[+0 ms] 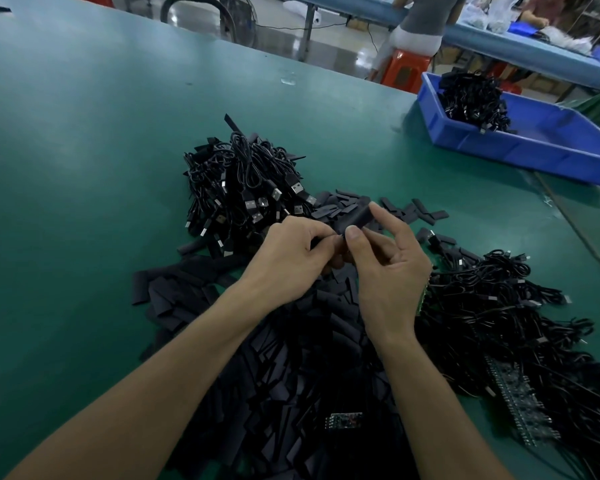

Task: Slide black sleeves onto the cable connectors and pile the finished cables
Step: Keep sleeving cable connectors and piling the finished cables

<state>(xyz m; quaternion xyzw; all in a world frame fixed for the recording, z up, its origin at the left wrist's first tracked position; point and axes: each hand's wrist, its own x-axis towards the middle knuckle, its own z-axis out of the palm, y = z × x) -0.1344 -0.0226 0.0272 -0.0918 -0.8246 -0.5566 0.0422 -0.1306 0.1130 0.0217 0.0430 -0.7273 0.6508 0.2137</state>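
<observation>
A sleeve (pixel 355 216) is held just above the sleeve pile (pixel 291 358), pinched by the right hand (pixel 388 268) and at its near end by the left hand (pixel 291 258). No connector can be seen. If fed askew, the sleeve could buckle or be lost in the pile.

Cable pile (pixel 246 188) left, bin (pixel 520 147) far right, on table (pixel 84 133).

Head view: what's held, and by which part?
The right hand pinches a flat black sleeve, thumb at its near end, forefinger at its far end; the left hand grips a mostly hidden dark thing at the near end.
</observation>
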